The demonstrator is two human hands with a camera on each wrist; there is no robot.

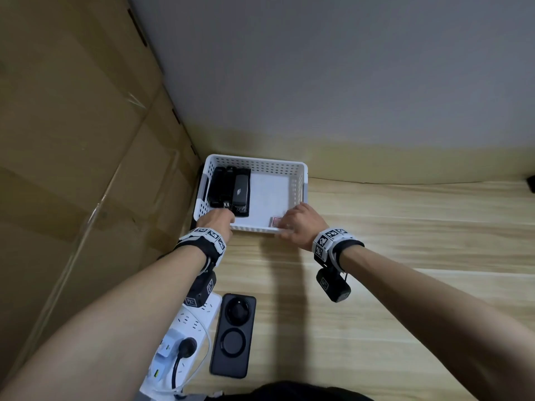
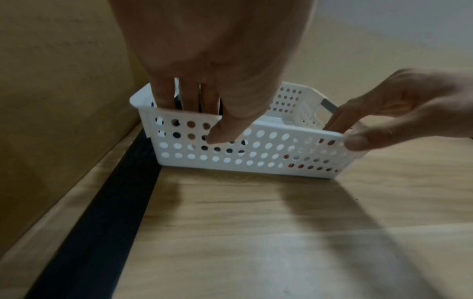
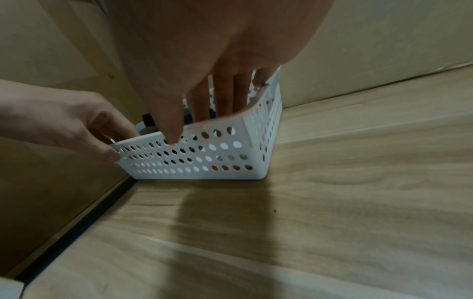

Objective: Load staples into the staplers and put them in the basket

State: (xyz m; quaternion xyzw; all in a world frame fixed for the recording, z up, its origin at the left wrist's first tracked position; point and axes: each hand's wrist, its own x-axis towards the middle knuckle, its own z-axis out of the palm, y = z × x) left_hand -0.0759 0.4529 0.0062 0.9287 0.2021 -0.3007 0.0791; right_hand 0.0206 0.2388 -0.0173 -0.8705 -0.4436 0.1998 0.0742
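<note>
A white perforated basket stands on the wooden table in the far left corner, against the cardboard. Black staplers lie side by side in its left half. A small white box with red print lies in its near right corner. My left hand pinches the basket's near wall at the left, fingers inside and thumb outside. My right hand grips the same wall by the right corner, thumb on the outside and fingers inside. The basket sits flat on the table.
Stacked cardboard boxes wall off the left side, with a dark gap along the table edge. A black phone and a white power strip with plugs lie near my body. The wooden table stretches to the right.
</note>
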